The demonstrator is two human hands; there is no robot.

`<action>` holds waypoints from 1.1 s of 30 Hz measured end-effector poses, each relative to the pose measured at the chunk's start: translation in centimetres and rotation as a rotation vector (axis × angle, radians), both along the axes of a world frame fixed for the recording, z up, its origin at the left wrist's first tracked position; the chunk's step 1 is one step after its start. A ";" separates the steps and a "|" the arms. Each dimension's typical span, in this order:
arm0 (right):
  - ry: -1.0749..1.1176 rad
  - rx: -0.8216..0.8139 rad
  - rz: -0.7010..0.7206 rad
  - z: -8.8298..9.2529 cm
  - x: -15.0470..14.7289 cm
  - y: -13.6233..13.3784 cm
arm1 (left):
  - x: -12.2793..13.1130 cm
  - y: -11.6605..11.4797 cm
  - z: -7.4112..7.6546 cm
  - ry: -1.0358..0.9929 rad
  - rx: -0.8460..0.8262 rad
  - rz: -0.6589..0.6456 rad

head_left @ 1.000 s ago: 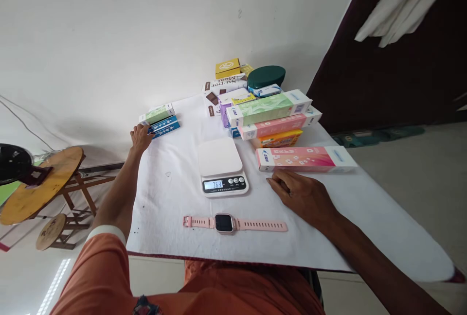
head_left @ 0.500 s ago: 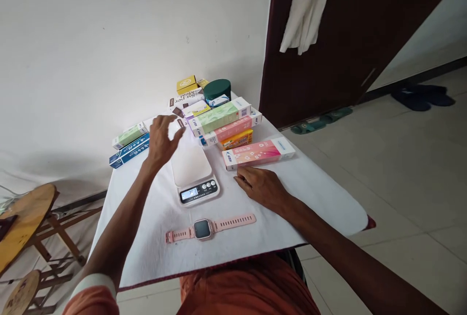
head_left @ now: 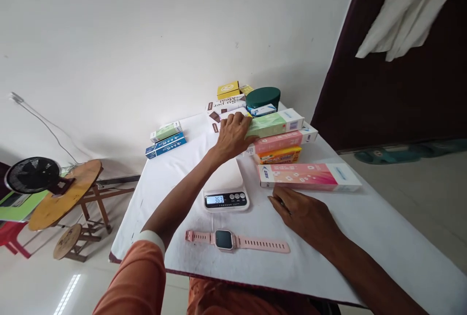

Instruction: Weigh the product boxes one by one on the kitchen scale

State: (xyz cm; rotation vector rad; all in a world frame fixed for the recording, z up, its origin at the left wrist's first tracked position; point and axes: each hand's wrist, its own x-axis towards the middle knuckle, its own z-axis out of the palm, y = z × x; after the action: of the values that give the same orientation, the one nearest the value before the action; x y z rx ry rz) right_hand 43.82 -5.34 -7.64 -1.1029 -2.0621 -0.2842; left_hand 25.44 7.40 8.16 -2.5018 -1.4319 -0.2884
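Head view: we note the left hand [head_left: 233,134] over the left end of the green box [head_left: 273,123], which lies atop the upper pink box [head_left: 279,142], behind and to the right of the scale [head_left: 225,189]. Main risk, in our judgement, is a slide: the green box appears perched on its neighbours, so an off-centre pull at that one end could swing the far end round and unsettle the upper pink box. Second risk: the left forearm [head_left: 178,196] crosses above the scale, and a dipping wrist might press the pan and spoil the lit reading. Pose: left arm reaches forward and across, back of the hand uppermost, fingers bent. Grip: contact looks likely, but the hand hides its own underside, so we cannot tell whether it grasps. Right hand [head_left: 304,215] rests on the table [head_left: 156,186], loosely curled just beside the front pink box [head_left: 306,177]; we see nothing in it and cannot tell how tightly it folds.
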 end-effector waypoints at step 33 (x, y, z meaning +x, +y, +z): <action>0.001 -0.283 -0.042 0.8 -0.3 -0.2 | -12.1 -10.1 -0.7 -0.284 0.155 -0.063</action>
State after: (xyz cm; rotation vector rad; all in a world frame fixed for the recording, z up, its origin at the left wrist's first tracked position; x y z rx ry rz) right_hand 43.53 -5.54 -6.89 -1.3136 -2.1251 -0.0108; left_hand 13.32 -2.69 7.44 -2.4559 -1.3690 -0.7627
